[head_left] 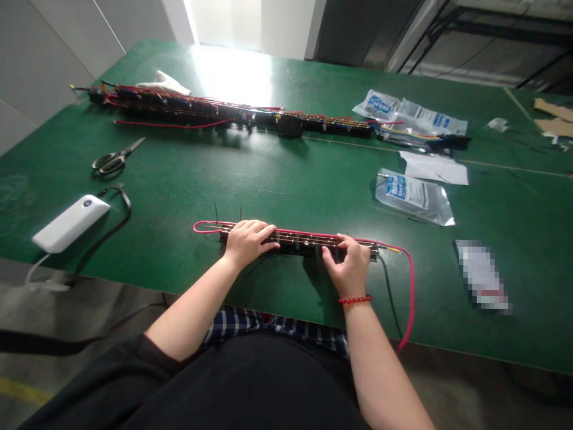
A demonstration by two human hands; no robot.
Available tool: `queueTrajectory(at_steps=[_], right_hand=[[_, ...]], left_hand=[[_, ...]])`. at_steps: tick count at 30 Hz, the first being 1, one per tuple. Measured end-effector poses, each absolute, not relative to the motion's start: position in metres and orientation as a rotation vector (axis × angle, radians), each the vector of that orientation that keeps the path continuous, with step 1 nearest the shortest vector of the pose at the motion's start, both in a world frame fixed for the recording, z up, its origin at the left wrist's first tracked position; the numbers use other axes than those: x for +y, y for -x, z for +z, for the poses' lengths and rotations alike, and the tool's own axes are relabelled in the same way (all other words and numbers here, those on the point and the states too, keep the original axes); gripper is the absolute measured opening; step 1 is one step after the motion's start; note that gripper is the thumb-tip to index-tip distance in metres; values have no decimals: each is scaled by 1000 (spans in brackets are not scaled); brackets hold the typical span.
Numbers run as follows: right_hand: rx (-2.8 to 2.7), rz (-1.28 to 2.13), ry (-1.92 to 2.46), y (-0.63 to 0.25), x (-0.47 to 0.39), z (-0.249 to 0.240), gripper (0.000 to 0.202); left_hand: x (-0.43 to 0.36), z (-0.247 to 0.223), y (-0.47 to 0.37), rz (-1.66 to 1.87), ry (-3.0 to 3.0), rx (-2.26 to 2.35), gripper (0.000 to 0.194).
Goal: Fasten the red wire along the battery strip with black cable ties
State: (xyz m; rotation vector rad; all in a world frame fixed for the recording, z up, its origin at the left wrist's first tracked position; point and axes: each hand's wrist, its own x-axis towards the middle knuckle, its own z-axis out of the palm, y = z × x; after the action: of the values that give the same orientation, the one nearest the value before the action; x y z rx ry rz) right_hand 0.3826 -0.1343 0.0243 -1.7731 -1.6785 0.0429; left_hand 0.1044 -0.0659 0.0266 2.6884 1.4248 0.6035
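Note:
A short black bar [298, 242] with thin wires strung along its top lies near the table's front edge. My left hand [247, 242] grips its left part, fingers over the far side and thumb on the near side. Toward the right end, my right hand [353, 266], with a red bead bracelet on the wrist, holds the bar between fingers and thumb. A thick red cable [410, 280] loops past the left end, runs along the bar and hangs down at the right. Thin black ties stick up near the left end. The bar's underside is hidden.
Across the back of the green table [268, 170] lies a long black wired assembly [242, 116]. Scissors [111, 162] and a white device [71, 224] with a cable are at left. Plastic bags [416, 197], white paper [436, 168] and a blurred-out item [482, 276] are at right.

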Motion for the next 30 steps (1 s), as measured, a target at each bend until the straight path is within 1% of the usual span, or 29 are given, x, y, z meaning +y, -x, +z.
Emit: queueTrajectory(at_steps=[2, 5, 8, 11, 15, 18, 24, 30], right_hand=[[-1658, 52, 1737, -384, -135, 27, 23], [-1547, 86, 1670, -382, -137, 33, 17], [-1406, 256, 1570, -371, -139, 43, 11], [-1404, 442, 1454, -349, -142, 53, 6], [-1355, 839, 1291, -318, -143, 55, 9], [-1289, 1050, 1230, -302, -141, 50, 11], [-1106, 1257, 1098, -290, -136, 50, 14], [-912, 1400, 1015, -286, -135, 65, 9]], left_hand=[[-66, 26, -104, 591, -2690, 1432, 43], [-66, 26, -104, 592, -2684, 1434, 43], [-66, 26, -104, 603, -2674, 1427, 42], [-66, 26, -104, 607, -2677, 1424, 43], [-67, 26, -105, 624, -2689, 1427, 42], [-67, 27, -105, 604, -2690, 1438, 43], [-67, 27, -105, 571, -2722, 1458, 45], [-65, 23, -105, 665, -2769, 1434, 43]])
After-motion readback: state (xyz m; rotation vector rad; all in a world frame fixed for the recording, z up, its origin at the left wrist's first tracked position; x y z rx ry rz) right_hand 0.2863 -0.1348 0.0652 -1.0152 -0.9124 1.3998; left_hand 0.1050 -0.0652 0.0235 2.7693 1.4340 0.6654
